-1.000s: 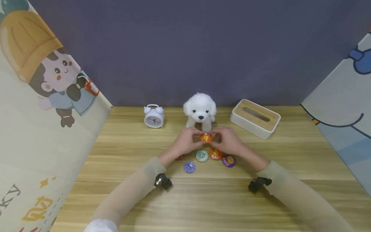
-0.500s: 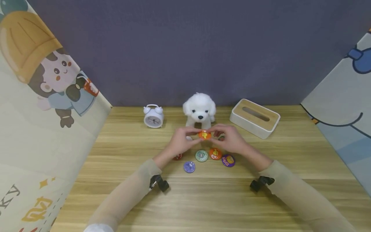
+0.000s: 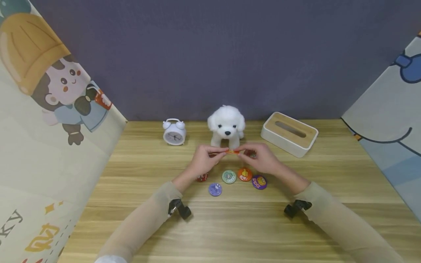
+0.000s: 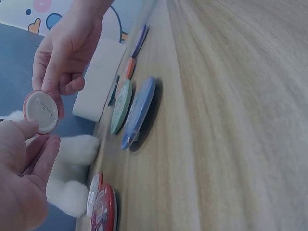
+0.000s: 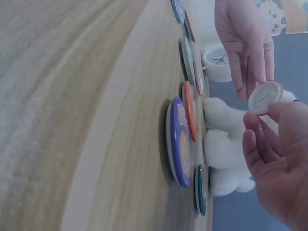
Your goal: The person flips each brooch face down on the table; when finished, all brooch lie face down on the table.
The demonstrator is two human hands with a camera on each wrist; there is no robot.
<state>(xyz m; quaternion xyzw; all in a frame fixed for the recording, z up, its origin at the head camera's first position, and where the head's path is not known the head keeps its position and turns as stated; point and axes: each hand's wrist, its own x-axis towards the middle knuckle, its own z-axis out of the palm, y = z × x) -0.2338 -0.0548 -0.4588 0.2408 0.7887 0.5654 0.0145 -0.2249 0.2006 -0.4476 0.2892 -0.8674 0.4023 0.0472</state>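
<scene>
An orange button badge (image 3: 232,151) is pinched at its two sides between both hands, above the table. Seen from the head it lies nearly edge-on; its white back with a metal pin faces both wrist cameras. My left hand (image 3: 201,159) grips the left edge with thumb and fingertips, and my right hand (image 3: 262,158) the right edge. On the table below lie a green badge (image 3: 229,176), a second orange badge (image 3: 245,174), a purple badge (image 3: 259,182) and a lilac badge (image 3: 215,189). A red badge (image 3: 202,177) is partly covered by my left hand.
Behind the hands stands a white plush dog (image 3: 227,124). A white alarm clock (image 3: 174,132) is at the back left, a tissue box (image 3: 289,134) with a wooden lid at the back right. Another badge, dark green-rimmed (image 5: 201,190), lies near the dog.
The held badge has tipped from showing its orange printed face to nearly edge-on in the head view. Both hands rose slightly, the left also shifting left. The badges on the table stay put.
</scene>
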